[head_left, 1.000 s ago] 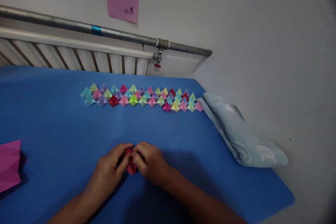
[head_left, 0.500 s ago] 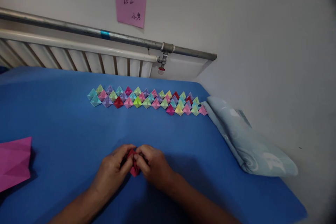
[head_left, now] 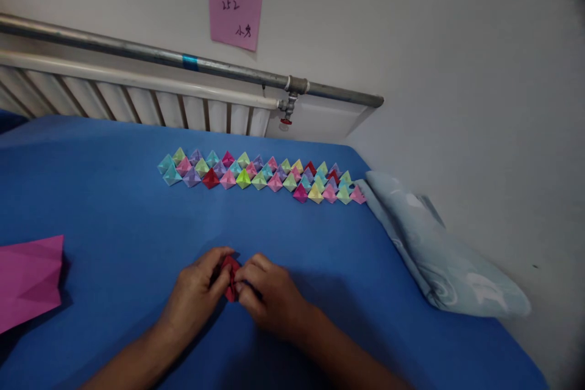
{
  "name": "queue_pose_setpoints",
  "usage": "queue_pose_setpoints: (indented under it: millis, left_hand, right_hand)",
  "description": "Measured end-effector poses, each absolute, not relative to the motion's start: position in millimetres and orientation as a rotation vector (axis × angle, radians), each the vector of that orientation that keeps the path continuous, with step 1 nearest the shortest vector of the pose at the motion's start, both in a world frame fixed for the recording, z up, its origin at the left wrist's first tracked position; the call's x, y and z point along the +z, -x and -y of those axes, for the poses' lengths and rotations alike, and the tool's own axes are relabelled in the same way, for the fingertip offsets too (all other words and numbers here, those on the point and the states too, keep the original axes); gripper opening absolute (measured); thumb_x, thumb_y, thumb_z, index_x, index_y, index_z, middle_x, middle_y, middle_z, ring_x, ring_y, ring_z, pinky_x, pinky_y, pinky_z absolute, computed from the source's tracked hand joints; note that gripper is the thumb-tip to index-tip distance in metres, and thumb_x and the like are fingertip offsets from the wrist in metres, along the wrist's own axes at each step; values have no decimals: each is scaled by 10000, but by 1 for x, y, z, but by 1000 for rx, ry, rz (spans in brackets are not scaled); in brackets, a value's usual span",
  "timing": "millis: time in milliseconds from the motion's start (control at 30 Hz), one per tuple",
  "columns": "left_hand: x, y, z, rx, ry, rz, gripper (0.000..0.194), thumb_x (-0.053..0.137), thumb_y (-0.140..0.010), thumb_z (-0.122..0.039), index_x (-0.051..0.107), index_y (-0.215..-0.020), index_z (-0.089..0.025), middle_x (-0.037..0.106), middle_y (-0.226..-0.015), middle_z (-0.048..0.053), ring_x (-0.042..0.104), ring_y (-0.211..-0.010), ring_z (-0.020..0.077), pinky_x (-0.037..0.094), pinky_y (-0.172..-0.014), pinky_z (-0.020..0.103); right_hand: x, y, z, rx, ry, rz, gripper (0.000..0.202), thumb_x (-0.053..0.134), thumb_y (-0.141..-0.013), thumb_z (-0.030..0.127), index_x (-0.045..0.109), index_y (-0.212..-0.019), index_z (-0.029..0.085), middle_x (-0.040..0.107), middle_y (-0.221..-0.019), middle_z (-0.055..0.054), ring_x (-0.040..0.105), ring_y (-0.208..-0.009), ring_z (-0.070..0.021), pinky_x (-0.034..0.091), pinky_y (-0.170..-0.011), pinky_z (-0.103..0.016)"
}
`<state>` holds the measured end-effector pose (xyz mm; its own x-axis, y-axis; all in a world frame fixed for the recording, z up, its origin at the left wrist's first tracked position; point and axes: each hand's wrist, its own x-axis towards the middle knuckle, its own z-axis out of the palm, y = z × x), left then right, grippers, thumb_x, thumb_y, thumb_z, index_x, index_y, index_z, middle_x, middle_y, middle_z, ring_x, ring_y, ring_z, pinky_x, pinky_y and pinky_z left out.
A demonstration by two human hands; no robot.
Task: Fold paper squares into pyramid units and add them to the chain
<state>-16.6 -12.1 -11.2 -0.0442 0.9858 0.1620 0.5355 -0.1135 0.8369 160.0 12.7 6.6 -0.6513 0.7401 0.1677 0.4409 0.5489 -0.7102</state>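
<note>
Red paper, matt and folded down into a small, many-creased packet, is what both hands have between them: the red folded piece [head_left: 232, 268] is low in the view, left of centre, over the blue surface [head_left: 137, 219]. Its visible outline is a narrow, uneven diamond, with a darker crease or opening down the middle; the fingers cover both flanks, so its full shape is hidden. The long axis runs nearly straight away from the person, one end towards the wall and the other, a blunt point, towards the body. The left hand [head_left: 194, 292] holds the left side, thumb and forefinger closed narrowly on it; the right hand [head_left: 274, 292] has its fingertips drawn together at the right edge, near the crease. Whether the piece touches the surface underneath cannot be told. Beyond are rows of folded paper pieces [head_left: 244, 179], well apart from the hands.
</note>
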Motion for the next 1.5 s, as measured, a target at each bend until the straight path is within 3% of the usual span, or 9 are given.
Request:
queue_pose_setpoints:
  millis: [200,667,1067,1267,1500]
  left_hand:
    - [-5,18,11,1029,-1585,-1626,263,506,-842,-330,654,-1027,-215,750,-806,11,706,-692,171,574,-695,316]
    - [1,24,6,932,-1562,-1538,271,499,-824,-299,651,-1027,-202,711,-725,-3,664,-620,146,532,-611,275]
    - [10,21,6,960,-1236,-1420,398,568,-760,-411,574,-1068,-159,709,-903,67,673,-635,168,552,-549,308]
    - [16,22,7,1001,-1237,-1435,279,538,-814,-415,563,-953,-175,665,-651,3,651,-593,163,538,-574,299]
    - [13,24,13,1059,-1641,-1451,224,497,-886,-311,625,-1044,-215,636,-808,7,592,-691,131,490,-657,277]
  right_hand:
    - [3,-161,-14,913,919,2311,166,549,-789,105,633,-890,206,587,-837,-3,559,-774,-129,432,-730,-237]
    - [5,-167,-22,1068,756,2393,166,536,-805,75,616,-862,209,590,-829,13,543,-744,-112,414,-706,-225]
    - [4,-164,-22,1114,888,2183,183,520,-785,60,629,-811,205,578,-776,16,526,-723,-113,412,-701,-230]
    - [7,-161,-25,1418,1098,1812,70,530,-801,183,596,-807,206,460,-626,63,397,-553,-81,336,-547,-205]
    - [8,-161,-32,1738,1106,1501,66,569,-746,256,553,-792,213,487,-624,74,403,-525,-74,332,-523,-208]
